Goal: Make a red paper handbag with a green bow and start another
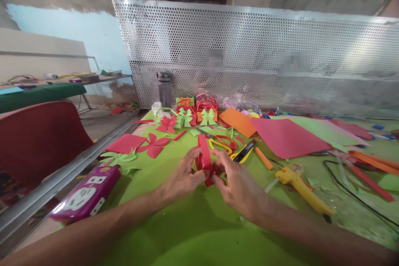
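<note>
Both hands meet over the green table covering, closed on a small red folded paper piece with a strip standing up like a handle. My left hand grips its left side, thumb across the lower front. The fingers of my right hand pinch its right lower edge. Just beyond lie scissors with red and yellow handles and a black and yellow utility knife. A yellow hot glue gun rests right of my right hand. Red bow-shaped paper lies to the left.
Small paper baskets with bows stand at the back, near a grey bottle. A purple power strip lies at left. Pink paper sheets and a black cable spread right. A perforated metal panel rises behind.
</note>
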Available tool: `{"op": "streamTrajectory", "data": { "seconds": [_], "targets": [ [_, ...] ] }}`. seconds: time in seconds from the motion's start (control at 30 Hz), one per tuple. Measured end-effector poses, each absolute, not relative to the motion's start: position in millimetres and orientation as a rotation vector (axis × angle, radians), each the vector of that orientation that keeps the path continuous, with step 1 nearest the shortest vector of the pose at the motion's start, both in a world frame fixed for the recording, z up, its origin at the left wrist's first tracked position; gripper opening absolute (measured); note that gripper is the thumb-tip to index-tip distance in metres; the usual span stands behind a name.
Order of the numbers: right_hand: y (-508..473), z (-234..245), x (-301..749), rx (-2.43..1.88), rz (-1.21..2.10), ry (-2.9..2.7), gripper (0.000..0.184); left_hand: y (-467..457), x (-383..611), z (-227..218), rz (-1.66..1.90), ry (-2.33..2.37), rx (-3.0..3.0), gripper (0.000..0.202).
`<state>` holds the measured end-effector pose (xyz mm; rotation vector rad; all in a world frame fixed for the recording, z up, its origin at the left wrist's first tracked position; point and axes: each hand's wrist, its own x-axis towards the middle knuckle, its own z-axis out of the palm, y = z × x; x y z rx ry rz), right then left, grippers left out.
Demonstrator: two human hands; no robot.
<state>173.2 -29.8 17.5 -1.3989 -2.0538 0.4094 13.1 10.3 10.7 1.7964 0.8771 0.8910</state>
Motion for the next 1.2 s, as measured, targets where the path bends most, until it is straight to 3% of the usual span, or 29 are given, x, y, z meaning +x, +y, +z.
{"op": "streamTrajectory", "data": {
  "seconds": [0.3, 0.57, 1.03, 1.2],
  "targets": [
    [-31, 15, 171, -1.433, 0.375, -2.096, 0.062, 7, 15, 14, 0.931, 0.887, 1.766, 0.033],
    [-33, 16, 171, -1.425, 0.399, -2.072, 0.055, 12, 9, 4, 0.942, 0.885, 1.764, 0.032],
    [-30, 10, 173, -1.239, 0.682, -1.997, 0.058, 14, 12, 0, 1.02, 0.716, 1.706, 0.03],
    [-22, 19, 181, -1.126, 0.526, -2.037, 0.049, 13, 10, 3, 0.994, 0.661, 1.612, 0.029]
  ]
}}
